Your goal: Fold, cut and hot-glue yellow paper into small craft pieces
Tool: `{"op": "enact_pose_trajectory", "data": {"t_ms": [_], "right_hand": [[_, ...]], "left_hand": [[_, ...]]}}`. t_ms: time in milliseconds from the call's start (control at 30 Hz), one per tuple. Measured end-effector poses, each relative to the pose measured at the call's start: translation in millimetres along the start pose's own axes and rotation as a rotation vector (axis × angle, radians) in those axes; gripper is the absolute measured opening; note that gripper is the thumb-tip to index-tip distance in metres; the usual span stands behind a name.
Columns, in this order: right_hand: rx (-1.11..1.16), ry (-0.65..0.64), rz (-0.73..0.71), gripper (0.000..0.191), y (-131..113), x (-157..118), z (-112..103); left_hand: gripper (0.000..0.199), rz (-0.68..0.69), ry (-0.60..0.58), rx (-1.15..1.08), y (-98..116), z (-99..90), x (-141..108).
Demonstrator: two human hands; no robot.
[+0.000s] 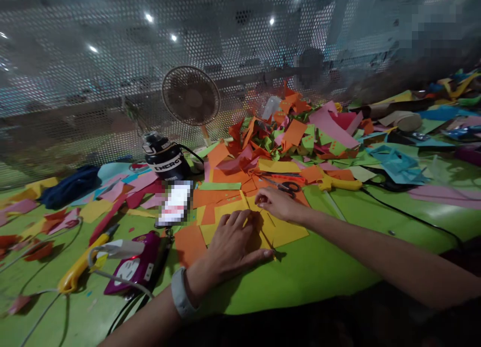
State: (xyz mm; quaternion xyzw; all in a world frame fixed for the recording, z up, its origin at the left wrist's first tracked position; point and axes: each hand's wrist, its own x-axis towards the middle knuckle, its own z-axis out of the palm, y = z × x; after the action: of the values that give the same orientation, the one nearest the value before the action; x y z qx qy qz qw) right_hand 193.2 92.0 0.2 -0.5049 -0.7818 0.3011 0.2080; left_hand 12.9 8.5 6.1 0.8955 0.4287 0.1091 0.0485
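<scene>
My left hand [231,241] lies palm down on sheets of yellow paper [289,231], its thumb stretched out along their near edge. Just right of it, my right hand [280,204] hovers low over the paper with fingers curled into a pinch; whatever they hold is hidden. A narrow yellow strip [267,238] slants across the sheets between the hands, and its upper part is hard to follow. Dark-handled scissors [289,187] rest behind my right hand. Orange sheets [190,244] lie under and beside the yellow ones, with a green strip [220,186] behind.
A glue gun [341,184] with a black cable lies at the right, another yellow-handled tool [80,267] at the left. Near my left arm are a purple power block [139,264] and a phone [175,204]. A bottle [165,159], fan [191,96] and heaped scraps [296,134] stand behind.
</scene>
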Motion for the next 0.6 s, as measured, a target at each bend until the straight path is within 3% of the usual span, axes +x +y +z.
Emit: {"op": "enact_pose_trajectory", "data": {"t_ms": [333,600], "right_hand": [[0.057,-0.151,0.018,0.019,-6,2,-17],[0.023,-0.257,0.080,0.025,-15,7,-27]], "left_hand": [[0.073,0.023,0.006,0.051,4,-7.2,2],[0.075,0.037,-0.064,0.134,2,-14.5,10]]}}
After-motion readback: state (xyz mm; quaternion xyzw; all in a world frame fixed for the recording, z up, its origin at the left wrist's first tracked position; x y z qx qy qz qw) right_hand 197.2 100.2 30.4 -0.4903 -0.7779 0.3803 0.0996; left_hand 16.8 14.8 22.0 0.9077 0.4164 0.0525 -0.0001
